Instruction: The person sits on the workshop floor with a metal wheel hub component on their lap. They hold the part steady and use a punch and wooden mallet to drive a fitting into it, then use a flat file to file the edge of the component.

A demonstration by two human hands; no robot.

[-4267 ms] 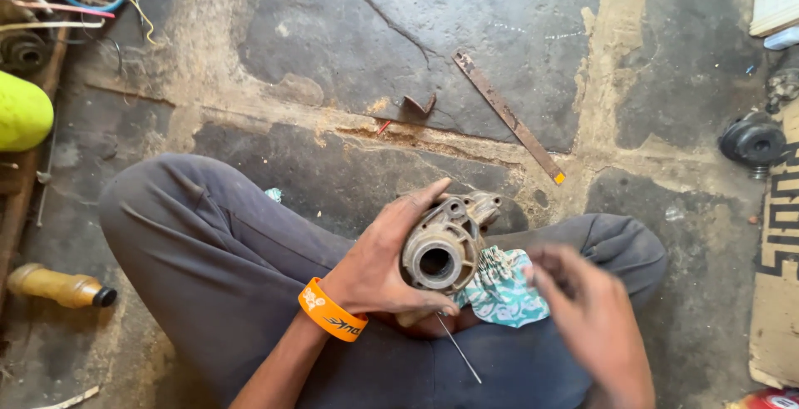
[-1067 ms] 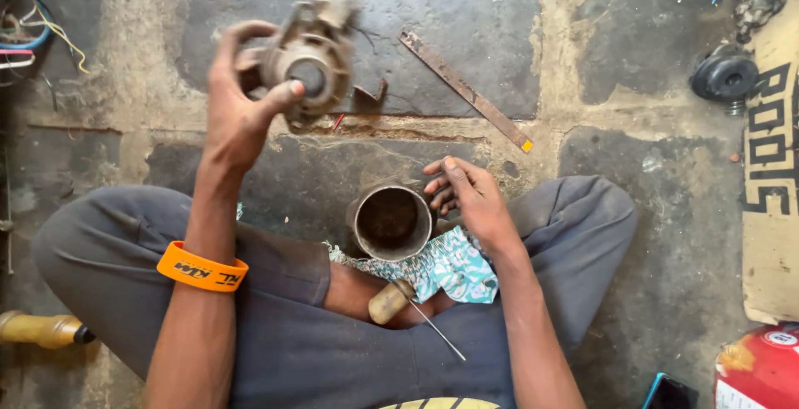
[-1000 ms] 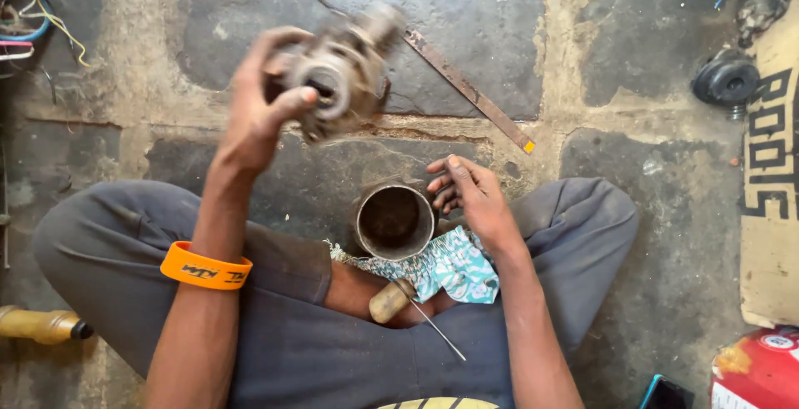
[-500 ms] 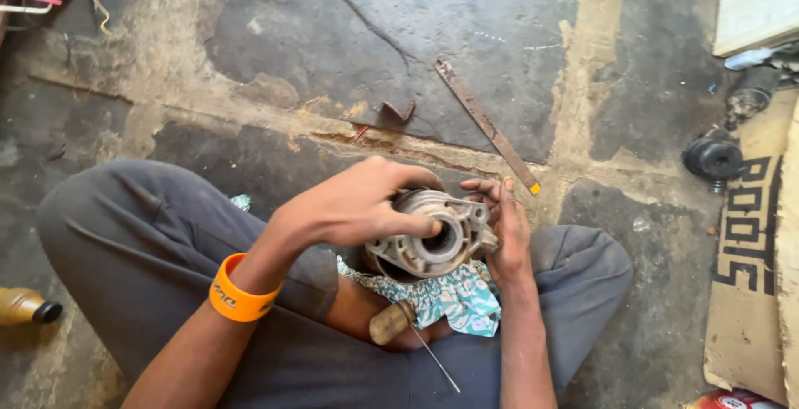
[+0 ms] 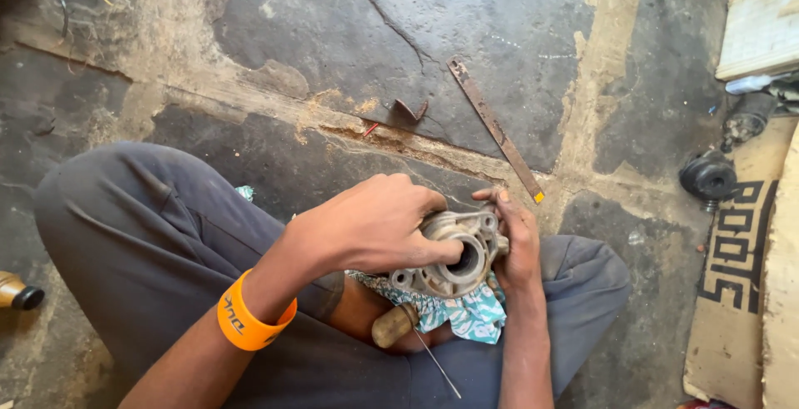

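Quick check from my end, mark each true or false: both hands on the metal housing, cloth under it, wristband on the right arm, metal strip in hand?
1. Both hands grip the metal housing: true, left hand and right hand.
2. A patterned cloth lies under it: true.
3. The orange wristband is on the right arm: false, on the left.
4. The metal strip is held: false, it lies on the floor.

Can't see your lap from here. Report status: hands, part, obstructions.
Left hand on top of metal housing, right hand bracing its side. Housing over patterned cloth. Wooden-handled tool lies underneath, untouched.
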